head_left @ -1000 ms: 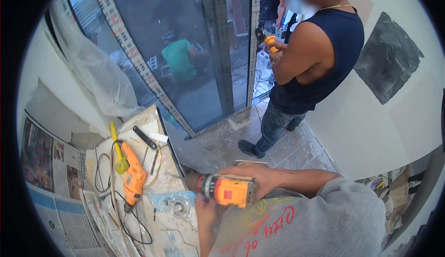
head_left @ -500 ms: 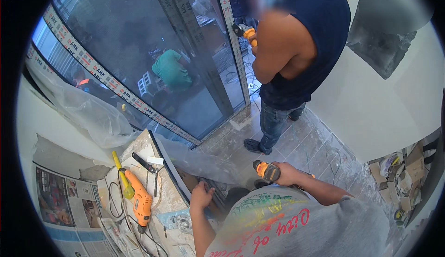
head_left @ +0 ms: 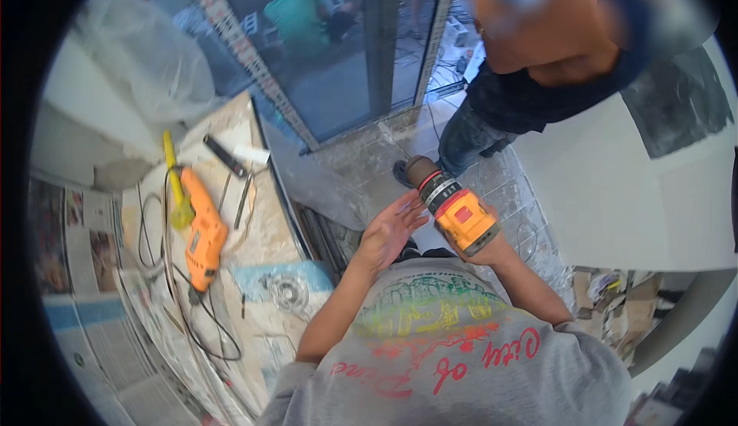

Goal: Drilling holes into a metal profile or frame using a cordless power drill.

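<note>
A yellow and black cordless drill [head_left: 461, 218] is in my right hand [head_left: 489, 251], which is wrapped round its grip, mostly hidden under the tool's body. The drill's chuck points away from me, toward the doorway. My left hand [head_left: 390, 232] is raised beside the chuck with its fingers stretched out, and nothing shows in it. Whether its fingertips touch the drill I cannot tell. To my left, on a dusty board-topped surface [head_left: 265, 230], lies an orange corded drill [head_left: 204, 230] with a yellow piece [head_left: 178, 199] along it.
Near the orange drill lie a black-handled tool [head_left: 224, 155] and thin metal rods [head_left: 244, 201]. Another person [head_left: 492, 118] in a dark sleeveless top stands by the glass door [head_left: 330, 57]. Plastic sheeting [head_left: 154, 41] hangs at the left; cardboard scraps [head_left: 626, 303] are piled at the right.
My right hand has brought the cordless drill up and in front of me. My left hand has left the board's edge and come up beside the chuck. My view has tilted downward.
</note>
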{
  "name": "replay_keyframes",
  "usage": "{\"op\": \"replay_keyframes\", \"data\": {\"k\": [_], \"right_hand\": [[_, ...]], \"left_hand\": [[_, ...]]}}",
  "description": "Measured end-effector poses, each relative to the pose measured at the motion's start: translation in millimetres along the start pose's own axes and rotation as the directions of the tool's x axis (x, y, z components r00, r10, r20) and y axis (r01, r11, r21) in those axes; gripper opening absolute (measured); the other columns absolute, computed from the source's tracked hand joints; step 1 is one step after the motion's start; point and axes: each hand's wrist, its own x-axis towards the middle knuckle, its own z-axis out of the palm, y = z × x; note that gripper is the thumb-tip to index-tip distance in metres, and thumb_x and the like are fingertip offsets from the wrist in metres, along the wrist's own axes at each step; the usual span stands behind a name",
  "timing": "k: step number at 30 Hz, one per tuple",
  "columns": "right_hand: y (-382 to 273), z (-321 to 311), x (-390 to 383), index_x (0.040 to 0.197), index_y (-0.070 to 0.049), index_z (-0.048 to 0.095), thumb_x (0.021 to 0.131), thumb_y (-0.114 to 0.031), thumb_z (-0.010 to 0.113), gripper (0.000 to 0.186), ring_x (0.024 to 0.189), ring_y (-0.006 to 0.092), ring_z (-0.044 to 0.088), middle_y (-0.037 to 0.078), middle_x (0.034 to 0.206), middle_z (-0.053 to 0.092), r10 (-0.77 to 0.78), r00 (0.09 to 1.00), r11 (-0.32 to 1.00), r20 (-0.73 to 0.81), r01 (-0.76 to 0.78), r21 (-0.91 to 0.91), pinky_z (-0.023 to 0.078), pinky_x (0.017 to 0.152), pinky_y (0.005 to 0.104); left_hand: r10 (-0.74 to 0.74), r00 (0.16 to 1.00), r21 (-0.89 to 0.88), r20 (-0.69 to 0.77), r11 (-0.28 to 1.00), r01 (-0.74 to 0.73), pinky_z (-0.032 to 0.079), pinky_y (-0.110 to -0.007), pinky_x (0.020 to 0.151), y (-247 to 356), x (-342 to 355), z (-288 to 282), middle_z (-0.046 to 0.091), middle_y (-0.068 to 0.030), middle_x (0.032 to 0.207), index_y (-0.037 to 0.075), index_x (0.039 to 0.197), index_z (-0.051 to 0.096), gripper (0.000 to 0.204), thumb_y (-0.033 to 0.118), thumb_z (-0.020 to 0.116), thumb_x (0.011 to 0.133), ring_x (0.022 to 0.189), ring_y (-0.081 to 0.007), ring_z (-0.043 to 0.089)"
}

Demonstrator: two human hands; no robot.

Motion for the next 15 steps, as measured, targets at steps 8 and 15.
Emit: {"op": "replay_keyframes", "data": {"k": [8, 15], "right_hand": [[-40.0, 51.0, 7.2, 0.123, -0.003, 0.053, 0.059, -0.017, 0.083, 0.072, 0.101, 0.0316, 0.064, 0.015, 0.112, 0.062, 0.150, 0.985, 0.988, 0.081, -0.153, 0.033, 0.052, 0.084, 0.0370], [-40.5, 60.8, -2.5, 0.113, -0.007, 0.058, 0.066, -0.011, 0.076, 0.051, 0.099, 0.0329, 0.061, 0.014, 0.110, 0.059, -0.041, 0.999, 0.983, 0.021, 0.044, -0.177, 0.051, 0.080, 0.0390]], "left_hand": [[0.029, 0.996, -0.132, 0.084, 0.991, -0.018, 0.041, -0.038, 0.103, 1.2, -13.9, 17.4, 0.044, -0.0173, 0.138, 0.000, 0.134, 0.043, 0.090, 0.064, 0.068, 0.075, 0.123, -0.0240, 0.050], [-0.060, 0.996, 0.010, 0.061, 0.998, 0.060, 0.043, -0.040, 0.102, 1.6, -15.2, 16.2, 0.041, -0.0193, 0.141, 0.001, 0.124, 0.054, 0.075, 0.052, 0.074, 0.072, 0.123, -0.0254, 0.050]]}}
